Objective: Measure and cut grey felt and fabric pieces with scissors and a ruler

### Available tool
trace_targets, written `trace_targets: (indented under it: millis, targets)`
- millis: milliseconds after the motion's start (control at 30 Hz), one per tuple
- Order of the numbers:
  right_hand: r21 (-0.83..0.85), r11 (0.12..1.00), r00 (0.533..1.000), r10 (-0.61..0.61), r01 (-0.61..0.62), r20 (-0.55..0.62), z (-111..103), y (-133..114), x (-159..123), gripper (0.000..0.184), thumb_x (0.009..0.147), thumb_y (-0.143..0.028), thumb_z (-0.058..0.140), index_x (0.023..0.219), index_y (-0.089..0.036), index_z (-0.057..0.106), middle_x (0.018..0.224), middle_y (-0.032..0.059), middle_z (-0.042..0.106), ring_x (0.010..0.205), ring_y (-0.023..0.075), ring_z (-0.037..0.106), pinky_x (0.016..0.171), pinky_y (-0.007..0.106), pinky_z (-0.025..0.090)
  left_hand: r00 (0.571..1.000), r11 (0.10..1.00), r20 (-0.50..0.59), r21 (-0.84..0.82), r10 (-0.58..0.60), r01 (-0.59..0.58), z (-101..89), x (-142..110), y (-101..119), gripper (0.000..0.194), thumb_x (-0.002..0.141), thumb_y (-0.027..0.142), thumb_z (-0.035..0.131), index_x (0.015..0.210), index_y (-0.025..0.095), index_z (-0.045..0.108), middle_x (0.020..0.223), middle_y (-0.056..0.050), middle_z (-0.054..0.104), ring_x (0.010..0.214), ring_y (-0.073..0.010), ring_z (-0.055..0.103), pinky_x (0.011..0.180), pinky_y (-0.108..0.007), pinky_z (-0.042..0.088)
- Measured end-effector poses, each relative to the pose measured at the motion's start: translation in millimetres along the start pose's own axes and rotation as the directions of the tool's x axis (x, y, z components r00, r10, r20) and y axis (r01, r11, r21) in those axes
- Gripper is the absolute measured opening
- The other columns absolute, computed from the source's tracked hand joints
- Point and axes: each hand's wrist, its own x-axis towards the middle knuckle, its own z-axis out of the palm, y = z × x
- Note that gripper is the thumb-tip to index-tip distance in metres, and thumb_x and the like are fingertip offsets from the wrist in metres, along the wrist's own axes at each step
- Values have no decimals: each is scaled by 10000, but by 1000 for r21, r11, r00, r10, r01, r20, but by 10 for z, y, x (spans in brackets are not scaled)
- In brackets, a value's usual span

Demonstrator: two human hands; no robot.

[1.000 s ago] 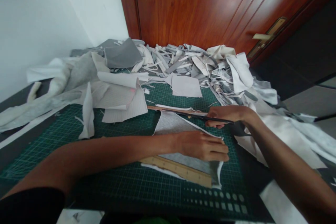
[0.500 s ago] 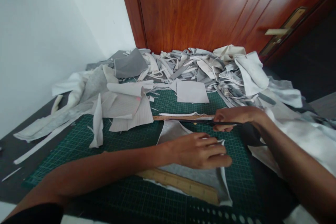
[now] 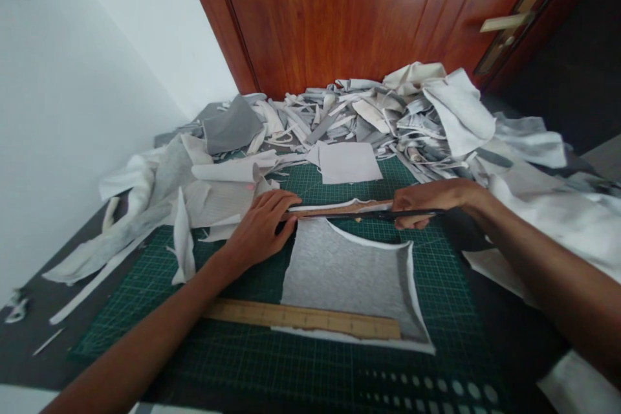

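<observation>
1. Clearly, the left hand [image 3: 266,220] has moved: half a second ago it lay across the gray fabric piece [image 3: 339,268], and now it is at the left end of the upper wooden strip [image 3: 330,211], thumb nearer the wearer, fingers on the far side. I cannot tell whether it pinches or only presses.

2. Next, the lower wooden ruler [image 3: 320,318] lies along the fabric's near edge, flat and tan, its left end behind the forearm. Its long axis runs left to right, the right end slightly nearer the wearer.

3. Centrally, the gray fabric piece, no longer covered, lies on the green cutting mat [image 3: 242,369] over the desk [image 3: 29,356]. It is heathered, with white curled edges on the far and right sides; the far edge dips in a curve, and its near right corner points toward the wearer.

4. Beyond it, the upper wooden strip runs nearly level left to right, beside a thin dark tool [image 3: 376,215] aligned the same way.

5. Rightmost, the right hand [image 3: 420,204], in much the same place as before, is curled firmly around the dark tool.
</observation>
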Motion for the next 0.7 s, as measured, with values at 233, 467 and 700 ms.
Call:
trace_targets:
  millis: [233, 467, 700]
  targets:
    - [58, 996, 998, -62, 61, 13, 18, 84, 35, 367, 858, -377, 632, 594, -202, 447, 528, -78, 369, 466, 56, 327, 424, 202, 236, 991, 985, 37, 105, 130, -133, -102, -4, -189, 314, 1058, 326, 526, 1319, 184, 629, 1161, -99, 731, 1141, -273, 652, 1107, -485, 459]
    - [-31, 997, 998, -65, 66, 5, 5, 120, 54, 366, 873, -368, 636, 599, -194, 468, 556, -75, 354, 500, 60, 319, 434, 195, 245, 996, 976, 28, 200, 85, -89, -137, -20, -182, 305, 1012, 121, 461, 1203, 186, 690, 1098, -106, 737, 1071, -282, 662, 1024, -473, 511]
    - [14, 995, 994, -103, 102, 46, 8, 89, 72, 373, 883, -328, 604, 587, -203, 416, 533, -78, 358, 476, 51, 318, 442, 200, 224, 996, 997, -49, 2, -76, 76, -233, -83, -6, 327, 1029, 264, 410, 892, 199, 700, 767, -32, 714, 645, -169, 621, 643, -284, 475]
